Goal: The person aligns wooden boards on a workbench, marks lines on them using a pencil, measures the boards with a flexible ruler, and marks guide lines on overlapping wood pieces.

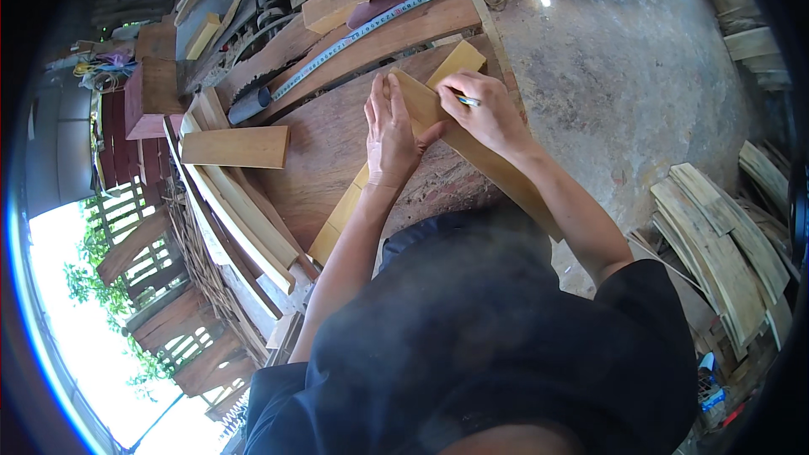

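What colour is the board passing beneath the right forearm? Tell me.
The board is yellowish tan, showing best in the head view.

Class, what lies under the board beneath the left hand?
Another board crosses beneath the upper board, showing on both sides. The stretch where they cross is covered, so its surface cannot be seen.

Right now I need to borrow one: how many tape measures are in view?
1: a tape measure, lying on the wood beyond the left hand, pulled out toward the upper right. Others may be hidden.
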The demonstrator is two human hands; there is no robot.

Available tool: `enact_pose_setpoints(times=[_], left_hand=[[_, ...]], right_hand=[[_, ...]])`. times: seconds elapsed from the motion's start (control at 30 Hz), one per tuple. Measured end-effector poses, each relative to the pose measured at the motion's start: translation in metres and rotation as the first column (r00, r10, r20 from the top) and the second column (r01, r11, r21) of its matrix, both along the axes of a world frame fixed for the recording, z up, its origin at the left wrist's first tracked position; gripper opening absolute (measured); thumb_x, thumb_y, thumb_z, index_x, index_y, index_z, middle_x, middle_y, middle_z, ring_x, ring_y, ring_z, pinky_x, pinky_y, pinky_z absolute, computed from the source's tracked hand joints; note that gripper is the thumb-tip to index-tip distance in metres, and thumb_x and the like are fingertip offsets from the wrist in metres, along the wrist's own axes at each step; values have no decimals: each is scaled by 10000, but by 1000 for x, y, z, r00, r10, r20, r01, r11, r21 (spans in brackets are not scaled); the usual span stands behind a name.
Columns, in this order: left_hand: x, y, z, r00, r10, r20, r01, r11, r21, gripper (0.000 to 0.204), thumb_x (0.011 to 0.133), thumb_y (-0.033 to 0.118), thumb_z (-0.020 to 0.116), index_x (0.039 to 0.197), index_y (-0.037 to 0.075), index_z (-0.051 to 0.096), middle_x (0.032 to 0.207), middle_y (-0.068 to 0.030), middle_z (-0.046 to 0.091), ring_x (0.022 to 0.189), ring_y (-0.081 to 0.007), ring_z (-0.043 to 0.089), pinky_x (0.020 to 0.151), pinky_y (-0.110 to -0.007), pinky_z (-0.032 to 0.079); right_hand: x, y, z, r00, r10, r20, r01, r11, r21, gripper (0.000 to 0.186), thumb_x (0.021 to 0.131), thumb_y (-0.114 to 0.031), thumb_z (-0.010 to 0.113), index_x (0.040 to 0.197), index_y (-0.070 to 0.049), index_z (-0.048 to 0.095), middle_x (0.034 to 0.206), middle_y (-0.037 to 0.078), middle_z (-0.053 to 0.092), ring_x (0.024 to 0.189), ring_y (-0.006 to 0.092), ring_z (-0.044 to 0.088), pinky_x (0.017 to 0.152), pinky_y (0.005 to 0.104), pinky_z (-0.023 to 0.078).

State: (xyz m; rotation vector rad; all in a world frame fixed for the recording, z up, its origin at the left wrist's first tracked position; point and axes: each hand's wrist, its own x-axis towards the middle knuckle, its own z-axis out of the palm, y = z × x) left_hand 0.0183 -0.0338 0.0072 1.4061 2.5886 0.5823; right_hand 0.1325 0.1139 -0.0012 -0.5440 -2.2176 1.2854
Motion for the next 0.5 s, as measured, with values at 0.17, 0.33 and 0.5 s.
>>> enact_pose_setpoints(times=[0.17,0.33,0.5], left_hand=[[-1,0,3,1000,18,0,-18,1000,20,1172,744,571,855,1533,-114,325,1579,-311,309,1398,-485,383,1147,-508,413],[2,-1,4,999,44,21,-44,999,24,1173,750,565,850,1550,-100,308,1590,-309,297,1401,-485,380,1156,-508,403],[2,-10,8,1000,12,-10,-11,999,52,1031,807,495,831,1565,-13,353,1628,-268,263,1431,-472,355,1195,-494,354]], right_hand=[[51,-1,29,988,-7,154,-12,993,121,188,961,-238,688,970,-51,708,833,150,700,762,346,693,681,440,542],[79,-26,30,975,-29,221,-49,939,340,380,925,-343,743,1126,-23,699,936,146,701,859,333,682,768,443,549],[80,-51,16,951,-36,306,-98,906,412,683,858,-328,801,1378,37,552,1136,203,610,1053,373,606,907,452,517]])
